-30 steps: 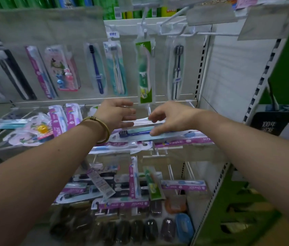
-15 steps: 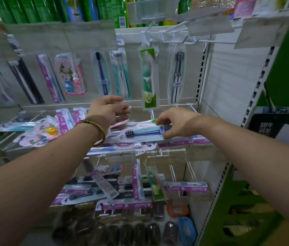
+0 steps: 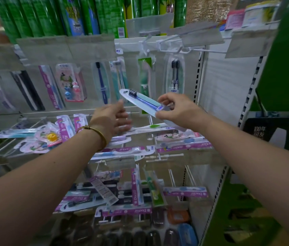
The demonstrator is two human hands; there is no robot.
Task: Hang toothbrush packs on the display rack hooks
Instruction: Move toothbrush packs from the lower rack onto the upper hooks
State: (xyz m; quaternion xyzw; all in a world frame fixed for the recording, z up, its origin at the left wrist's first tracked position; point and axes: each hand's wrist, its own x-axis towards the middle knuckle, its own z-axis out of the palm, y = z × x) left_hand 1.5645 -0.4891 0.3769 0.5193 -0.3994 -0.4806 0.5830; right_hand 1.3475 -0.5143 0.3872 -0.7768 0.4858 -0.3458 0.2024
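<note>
My right hand pinches the lower end of a clear toothbrush pack holding a blue brush with dark bristles. The pack tilts up and to the left in mid air, in front of the hanging rows. My left hand, with a gold bangle on the wrist, hovers just left of the pack, fingers loosely spread and holding nothing. White wire hooks jut out at the top of the rack, above a hanging green pack and a twin black-brush pack.
Several packs hang in a row along the back panel. More packs lie loose on the middle hook row and on the lower rows. Green bottles stand on the top shelf. A green side panel bounds the right.
My right hand has lifted the blue-brush pack off the pile on the middle row up to chest height. My left hand has let go of the pile and opened beside it.
</note>
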